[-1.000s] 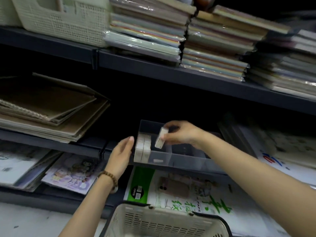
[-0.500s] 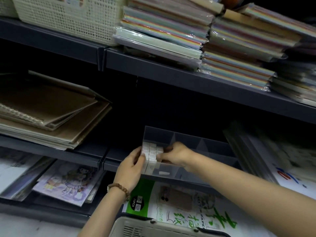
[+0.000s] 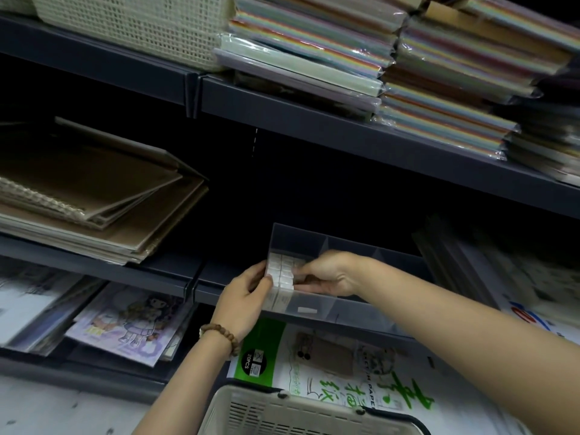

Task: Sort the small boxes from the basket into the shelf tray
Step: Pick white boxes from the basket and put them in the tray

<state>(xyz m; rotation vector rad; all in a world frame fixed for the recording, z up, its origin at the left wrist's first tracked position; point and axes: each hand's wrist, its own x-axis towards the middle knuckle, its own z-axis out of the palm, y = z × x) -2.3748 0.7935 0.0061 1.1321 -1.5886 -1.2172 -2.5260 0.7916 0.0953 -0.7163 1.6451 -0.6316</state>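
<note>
Head view, starting closest: the cream slatted basket (image 3: 282,412) with its dark rim sits at the bottom edge, and its inside cannot be seen. Just beyond it a green-and-white pack of sketch paper (image 3: 317,365) lies flat on the lowest shelf, with an illustrated cartoon book (image 3: 125,324) lying further left on that level. Both forearms reach up over these. The left hand (image 3: 243,304), a wooden bead bracelet (image 3: 219,334) at its wrist, has its thumb and bent fingertips against the left side of the small boxes (image 3: 281,271). The right hand (image 3: 326,276) comes in from the other side, its curled fingers pinching the right side of the same block, so the white boxes are squeezed between the two hands. They stand upright in tight rows in the leftmost compartment of the shelf tray (image 3: 345,312), a clear grey plastic tray with dividers that rests at the front edge of the middle shelf; the compartments to the right are partly hidden by the right wrist. On that shelf, well to the left, a stack of brown kraft sketchbooks (image 3: 94,199) lies fanned, one of them spiral-bound. Farthest up, the top shelf (image 3: 314,120) carries a cream mesh bin (image 3: 135,23) and, beside it, wrapped stacks of coloured paper (image 3: 314,48).
</note>
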